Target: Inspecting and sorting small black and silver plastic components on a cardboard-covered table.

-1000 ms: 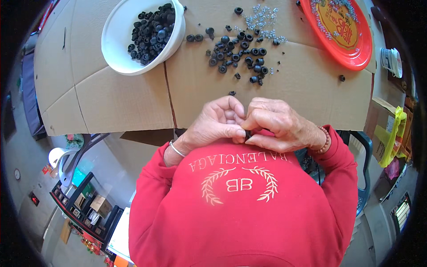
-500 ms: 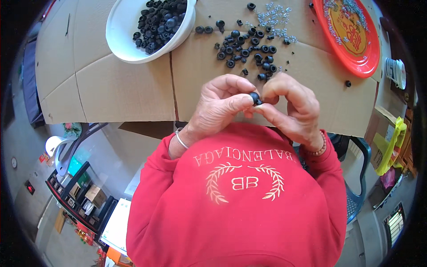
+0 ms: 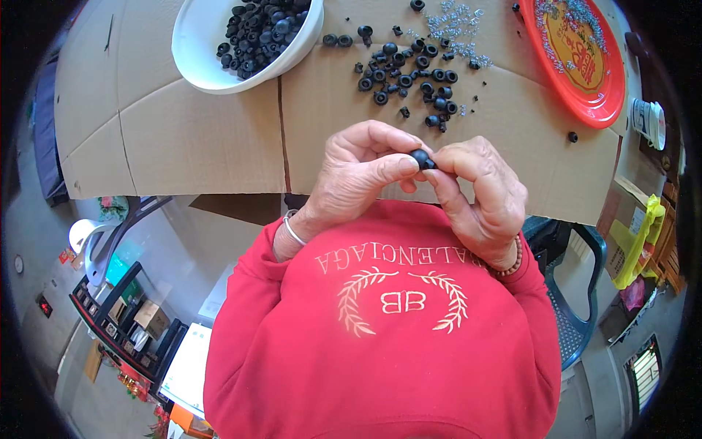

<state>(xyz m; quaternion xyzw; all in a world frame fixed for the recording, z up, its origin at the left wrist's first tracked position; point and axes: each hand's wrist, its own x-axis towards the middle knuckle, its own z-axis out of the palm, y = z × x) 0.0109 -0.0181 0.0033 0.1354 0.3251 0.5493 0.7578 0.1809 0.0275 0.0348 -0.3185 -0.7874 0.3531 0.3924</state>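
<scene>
Between my two hands, close in front of my chest, is a small black rounded plastic part with a narrower stub on its right side. My left hand pinches its round end between thumb and forefinger. The thumb and forefinger of my right hand close on the stub end. Just beyond the hands, loose black parts of the same sort lie scattered on the cardboard. Small clear or silvery pieces are spread behind them.
A white bowl full of black parts stands at the far left. At the far right lies a red oval tray holding silvery pieces. One black part sits alone near the right edge. A dark green plastic chair is at right.
My right hand has shifted slightly and its fingers now close on the stub end of the black part. The left hand keeps its pinch.
</scene>
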